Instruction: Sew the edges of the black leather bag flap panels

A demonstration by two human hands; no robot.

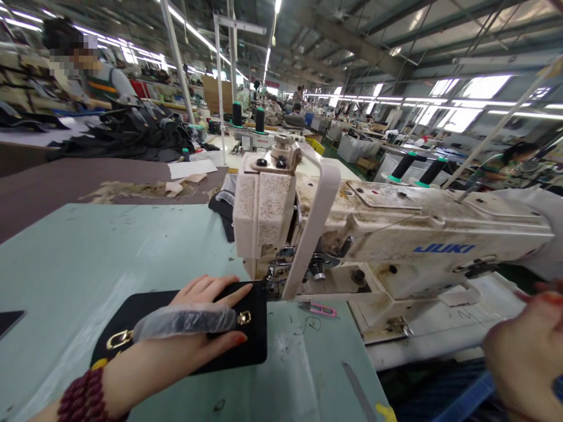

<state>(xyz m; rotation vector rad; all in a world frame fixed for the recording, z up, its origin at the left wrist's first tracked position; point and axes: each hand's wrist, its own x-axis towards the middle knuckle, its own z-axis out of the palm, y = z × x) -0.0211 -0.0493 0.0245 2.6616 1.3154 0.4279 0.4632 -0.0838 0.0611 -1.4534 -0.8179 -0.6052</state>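
Note:
My left hand (193, 338) lies flat on a black bag panel (257, 346), fingers spread, fingertips close to the needle area of a white sewing machine (272, 217). Across the back of that hand runs a handle (187, 321) wrapped in clear plastic, joined to the panel by gold-coloured metal hardware. The panel's upper right corner is at the presser foot (269, 281). My right hand (523, 351) is at the right edge, off the table, blurred and partly cut off; its fingers cannot be made out. Pink thread snips (323, 309) lie beside the machine's base.
A green work surface (109, 252) spreads to the left, with a dark piece (11, 322) at its edge. Behind the machine head sits another black piece (224, 211). Black fabric pieces (132, 129) are heaped beyond, near a co-worker (105, 82). Thread cones (402, 167) stand behind the machine arm.

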